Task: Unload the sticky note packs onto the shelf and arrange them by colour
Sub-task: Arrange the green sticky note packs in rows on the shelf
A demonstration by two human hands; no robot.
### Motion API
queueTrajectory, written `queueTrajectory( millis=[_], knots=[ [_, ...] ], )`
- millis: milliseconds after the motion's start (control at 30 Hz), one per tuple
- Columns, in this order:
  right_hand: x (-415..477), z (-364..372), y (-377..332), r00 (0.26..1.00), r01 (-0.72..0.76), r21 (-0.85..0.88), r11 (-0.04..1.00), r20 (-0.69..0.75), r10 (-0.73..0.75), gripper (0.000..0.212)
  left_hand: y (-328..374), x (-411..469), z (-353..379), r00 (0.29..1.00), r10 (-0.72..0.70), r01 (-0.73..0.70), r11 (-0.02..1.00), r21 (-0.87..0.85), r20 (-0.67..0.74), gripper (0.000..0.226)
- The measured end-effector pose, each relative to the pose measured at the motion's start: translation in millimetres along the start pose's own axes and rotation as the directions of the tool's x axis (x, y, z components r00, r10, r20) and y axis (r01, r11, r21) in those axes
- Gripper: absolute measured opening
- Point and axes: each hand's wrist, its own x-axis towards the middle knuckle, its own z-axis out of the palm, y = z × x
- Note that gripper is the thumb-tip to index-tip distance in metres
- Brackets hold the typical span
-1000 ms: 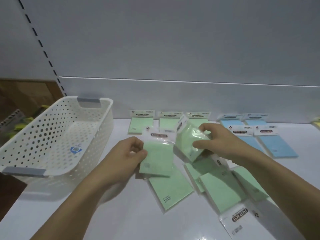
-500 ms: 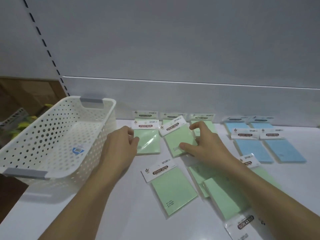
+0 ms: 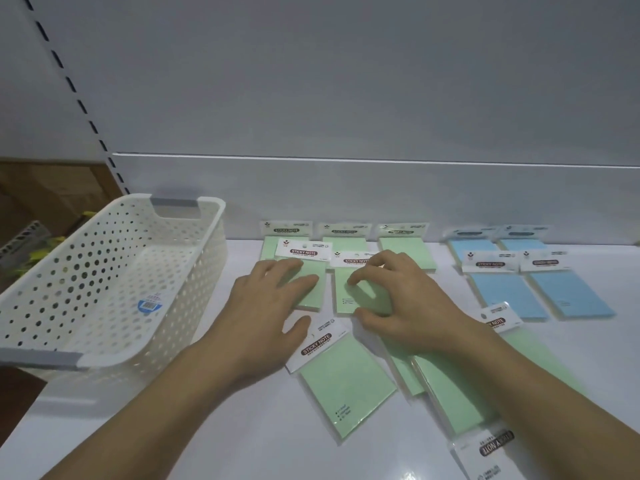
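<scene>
Green packs (image 3: 346,382) lie flat on the white shelf (image 3: 242,445): three along its back edge, two just in front, others scattered nearer. Four blue packs (image 3: 505,296) sit right.
</scene>
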Motion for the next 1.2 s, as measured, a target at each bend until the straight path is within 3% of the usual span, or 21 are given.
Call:
queueTrajectory(
  millis=[300,1200],
  knots=[
    [-1.2,4.7,1.2,0.995,0.098,0.117,0.988,-0.005,-0.098,0.032,-7.6,-12.7,3.7,0.989,-0.021,0.015,0.999,-0.036,-0.145,0.044],
    [1.8,13.2,5.8,0.994,0.109,0.070,0.992,0.009,-0.110,0.032,-9.5,-13.7,6.5,0.991,-0.044,0.032,0.995,-0.093,-0.129,0.043]
  ],
)
